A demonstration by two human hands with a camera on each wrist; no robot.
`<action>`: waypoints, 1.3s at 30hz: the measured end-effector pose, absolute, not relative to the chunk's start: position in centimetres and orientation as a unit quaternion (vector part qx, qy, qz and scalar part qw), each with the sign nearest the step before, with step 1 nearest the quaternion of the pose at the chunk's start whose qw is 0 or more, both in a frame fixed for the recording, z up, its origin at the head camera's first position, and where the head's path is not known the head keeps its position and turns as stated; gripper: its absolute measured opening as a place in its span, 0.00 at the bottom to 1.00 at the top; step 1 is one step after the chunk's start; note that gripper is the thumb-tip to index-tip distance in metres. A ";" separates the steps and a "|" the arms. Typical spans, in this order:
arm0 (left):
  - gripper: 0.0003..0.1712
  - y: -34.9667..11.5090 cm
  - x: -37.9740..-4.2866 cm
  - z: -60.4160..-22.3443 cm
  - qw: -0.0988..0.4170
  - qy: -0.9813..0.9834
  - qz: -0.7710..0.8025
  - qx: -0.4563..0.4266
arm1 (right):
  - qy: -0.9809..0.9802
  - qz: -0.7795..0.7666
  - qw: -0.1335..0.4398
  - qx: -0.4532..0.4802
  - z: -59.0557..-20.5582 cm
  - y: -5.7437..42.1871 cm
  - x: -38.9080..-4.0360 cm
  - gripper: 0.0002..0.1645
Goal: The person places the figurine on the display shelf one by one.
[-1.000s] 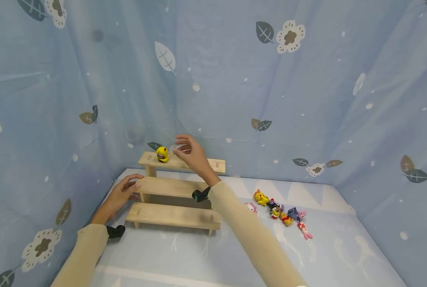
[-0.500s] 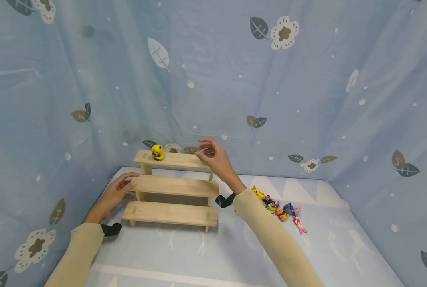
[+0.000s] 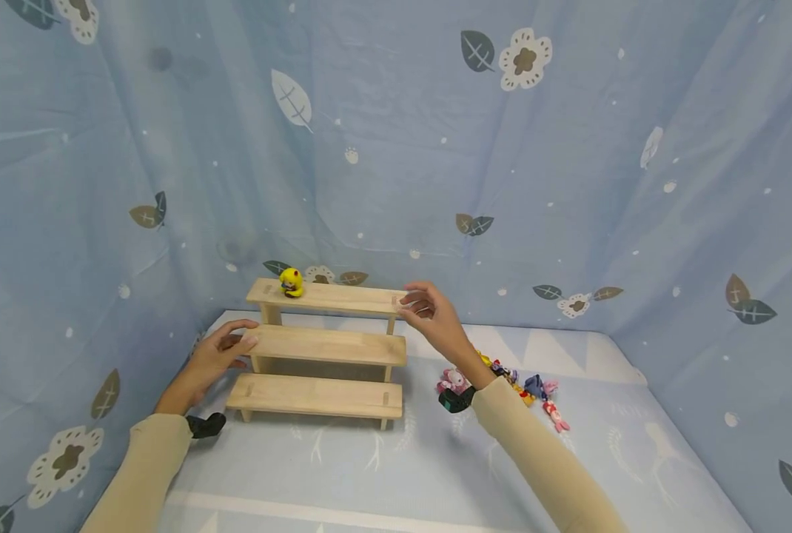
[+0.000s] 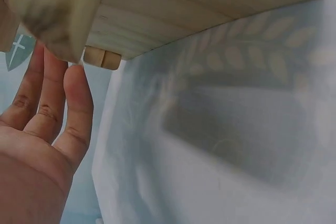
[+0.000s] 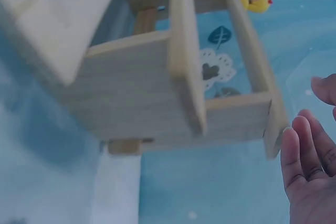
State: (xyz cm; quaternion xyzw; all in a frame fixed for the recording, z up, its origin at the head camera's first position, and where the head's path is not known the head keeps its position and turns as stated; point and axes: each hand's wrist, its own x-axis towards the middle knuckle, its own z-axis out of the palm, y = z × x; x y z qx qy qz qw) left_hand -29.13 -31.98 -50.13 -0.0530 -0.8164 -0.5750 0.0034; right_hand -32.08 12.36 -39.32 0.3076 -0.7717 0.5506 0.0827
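A three-step wooden display shelf point(image 3: 329, 346) stands on the pale blue cloth, at left of centre in the head view. My left hand point(image 3: 217, 359) touches the left end of its middle board; in the left wrist view fairly straight fingers point(image 4: 79, 98) reach up to the wood. At the right end of the top board, my right hand point(image 3: 439, 322) has its fingertips at the corner; contact there is hard to tell. Nothing sits between its thumb and fingers. A small yellow-hooded figurine point(image 3: 292, 283) stands on the top board's left part.
Right of the shelf lies a cluster of several small figurines point(image 3: 536, 386), partly behind my right forearm. A pink-and-white figurine point(image 3: 452, 380) lies nearer the shelf. Patterned blue curtain point(image 3: 396, 148) hangs behind and at both sides.
My right hand has moved right from beside the yellow figurine, along the top board, and down to its right end. My left hand stays at the middle board. The head view has shifted slightly.
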 end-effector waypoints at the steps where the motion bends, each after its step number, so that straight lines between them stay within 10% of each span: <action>1: 0.36 -32.0 -29.1 -50.2 0.006 -0.817 -0.574 -0.055 | -0.774 0.547 0.083 0.307 -39.8 12.8 -32.2 0.27; 39: 0.36 -30.9 -29.1 -49.9 0.006 -0.801 -0.597 -0.043 | -0.861 0.496 0.063 0.095 -51.8 24.3 -29.0 0.25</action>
